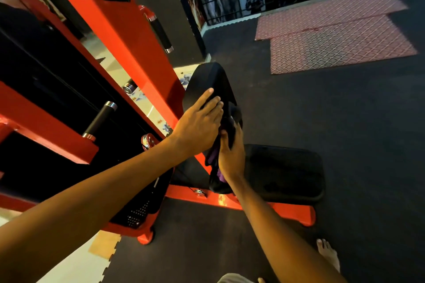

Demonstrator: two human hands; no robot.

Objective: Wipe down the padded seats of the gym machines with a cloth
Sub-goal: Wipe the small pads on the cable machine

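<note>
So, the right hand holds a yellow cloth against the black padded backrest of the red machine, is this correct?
Not quite: the head view shows the cloth is purple, not yellow. The right hand does hold it against the black padded backrest of the red machine.

Dim, warm-toned, soft focus throughout; wide-angle bending at edges; black pads underexposed.

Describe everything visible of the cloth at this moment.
The cloth is purple, soft-looking fabric, bunched into folds and mostly hidden between the hands. It lies against the edge of the machine's upright black back pad, above the seat pad, which it does not touch. The right hand grips it with curled fingers. The left hand, fingers straight on the back pad, overlaps its upper part.
</note>
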